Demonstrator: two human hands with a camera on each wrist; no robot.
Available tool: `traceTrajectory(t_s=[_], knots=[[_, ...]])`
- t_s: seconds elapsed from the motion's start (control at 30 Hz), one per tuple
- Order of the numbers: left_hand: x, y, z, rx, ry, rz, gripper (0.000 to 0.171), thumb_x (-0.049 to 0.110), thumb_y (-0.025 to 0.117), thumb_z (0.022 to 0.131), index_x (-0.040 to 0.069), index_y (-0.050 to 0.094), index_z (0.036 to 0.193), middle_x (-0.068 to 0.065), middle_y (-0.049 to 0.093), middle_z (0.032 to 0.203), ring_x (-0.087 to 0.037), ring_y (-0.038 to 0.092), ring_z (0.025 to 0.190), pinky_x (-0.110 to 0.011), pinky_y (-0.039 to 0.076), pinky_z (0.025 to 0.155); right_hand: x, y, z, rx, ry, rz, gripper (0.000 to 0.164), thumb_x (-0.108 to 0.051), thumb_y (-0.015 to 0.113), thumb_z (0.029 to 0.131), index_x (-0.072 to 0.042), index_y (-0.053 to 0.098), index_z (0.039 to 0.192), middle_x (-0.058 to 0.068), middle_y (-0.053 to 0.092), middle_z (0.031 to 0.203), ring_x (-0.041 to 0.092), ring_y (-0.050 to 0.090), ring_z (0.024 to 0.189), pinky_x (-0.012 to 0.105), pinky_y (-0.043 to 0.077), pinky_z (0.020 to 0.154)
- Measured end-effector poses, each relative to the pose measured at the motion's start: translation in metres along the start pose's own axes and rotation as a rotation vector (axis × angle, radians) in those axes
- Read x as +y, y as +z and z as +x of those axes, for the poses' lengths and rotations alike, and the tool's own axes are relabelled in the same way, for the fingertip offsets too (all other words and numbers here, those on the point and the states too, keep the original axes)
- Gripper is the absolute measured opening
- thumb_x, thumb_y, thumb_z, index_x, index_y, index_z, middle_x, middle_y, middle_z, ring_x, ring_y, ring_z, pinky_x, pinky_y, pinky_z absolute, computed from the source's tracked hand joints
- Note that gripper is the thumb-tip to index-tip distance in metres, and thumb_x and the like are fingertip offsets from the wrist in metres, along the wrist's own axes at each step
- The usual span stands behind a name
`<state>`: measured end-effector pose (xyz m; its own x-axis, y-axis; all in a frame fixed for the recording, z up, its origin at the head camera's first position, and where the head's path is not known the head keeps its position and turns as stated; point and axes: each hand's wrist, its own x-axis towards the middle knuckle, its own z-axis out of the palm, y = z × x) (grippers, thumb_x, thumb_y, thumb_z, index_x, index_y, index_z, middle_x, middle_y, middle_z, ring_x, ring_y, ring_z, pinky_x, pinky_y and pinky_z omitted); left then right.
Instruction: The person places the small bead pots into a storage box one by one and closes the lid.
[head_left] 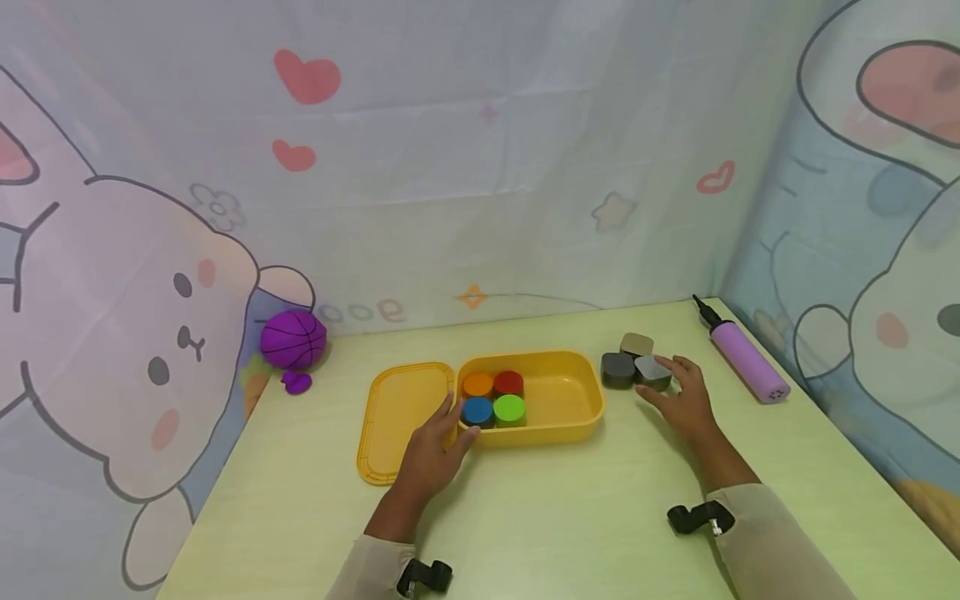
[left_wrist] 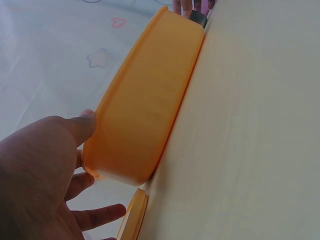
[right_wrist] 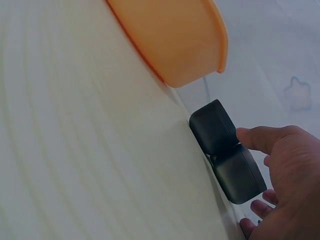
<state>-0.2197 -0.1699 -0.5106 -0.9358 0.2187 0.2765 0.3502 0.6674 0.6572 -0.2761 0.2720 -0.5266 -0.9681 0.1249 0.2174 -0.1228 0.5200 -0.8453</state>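
Observation:
A yellow plastic box point(head_left: 561, 392) stands uncovered, holding round pieces with orange point(head_left: 477, 384), red point(head_left: 508, 382), blue point(head_left: 477, 411) and green point(head_left: 510, 409) tops at its left end. My left hand point(head_left: 433, 454) touches the box's front left corner, thumb at the rim and fingers spread along the end. To the right of the box, three rounded-square blocks form a cluster: dark grey point(head_left: 618, 370), silver-topped point(head_left: 652, 372) and tan-topped point(head_left: 637, 344). My right hand point(head_left: 686, 404) pinches the silver-topped block between thumb and fingers. Dark block sides point(right_wrist: 215, 127) show in the right wrist view.
The yellow lid point(head_left: 401, 412) lies flat left of the box, partly behind my left hand. A purple ball point(head_left: 293, 340) and a small purple piece point(head_left: 297, 382) sit at the back left. At the right edge lies a purple hand pump point(head_left: 750, 362). A printed curtain point(head_left: 465, 167) hangs behind the table.

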Motion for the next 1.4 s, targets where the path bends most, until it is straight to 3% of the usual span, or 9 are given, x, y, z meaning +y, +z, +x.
traceTrajectory(t_s=[0.47, 0.9, 1.13, 1.4], knots=[[-0.0007, 0.0004, -0.0001, 0.001, -0.008, 0.009, 0.068, 0.046, 0.064, 0.111, 0.007, 0.049, 0.164, -0.012, 0.039, 0.176, -0.042, 0.044, 0.159, -0.062, 0.039, 0.128, 0.0016, -0.0006, 0.0014, -0.059, 0.037, -0.043, 0.083, -0.027, 0.080, 0.100, -0.002, 0.040, 0.168, 0.037, 0.018, 0.175, 0.060, 0.022, 0.162, 0.075, 0.029, 0.128], [0.0013, -0.0002, -0.0018, 0.008, 0.001, 0.009, 0.068, 0.046, 0.063, 0.111, 0.006, 0.049, 0.164, -0.014, 0.040, 0.176, -0.043, 0.044, 0.159, -0.062, 0.040, 0.127, 0.0027, 0.0004, 0.0016, -0.060, 0.058, -0.076, 0.070, -0.032, 0.070, 0.108, -0.004, 0.043, 0.167, 0.034, 0.024, 0.176, 0.056, 0.021, 0.165, 0.071, 0.028, 0.131], [0.0015, -0.0008, -0.0006, 0.010, -0.005, 0.016, 0.067, 0.045, 0.064, 0.110, 0.007, 0.049, 0.164, -0.012, 0.040, 0.176, -0.042, 0.045, 0.159, -0.061, 0.040, 0.127, -0.0008, 0.0001, 0.0011, -0.023, 0.022, -0.108, 0.059, -0.026, 0.068, 0.109, 0.000, 0.053, 0.159, 0.035, 0.033, 0.172, 0.060, 0.027, 0.161, 0.071, 0.025, 0.131], [-0.0001, 0.0003, -0.0003, 0.005, -0.010, 0.018, 0.067, 0.046, 0.063, 0.111, 0.008, 0.049, 0.164, -0.012, 0.039, 0.176, -0.042, 0.044, 0.159, -0.062, 0.040, 0.127, 0.0021, 0.0000, 0.0002, -0.011, 0.006, -0.127, 0.056, -0.025, 0.066, 0.110, 0.001, 0.054, 0.158, 0.034, 0.038, 0.170, 0.058, 0.031, 0.160, 0.069, 0.026, 0.131]])
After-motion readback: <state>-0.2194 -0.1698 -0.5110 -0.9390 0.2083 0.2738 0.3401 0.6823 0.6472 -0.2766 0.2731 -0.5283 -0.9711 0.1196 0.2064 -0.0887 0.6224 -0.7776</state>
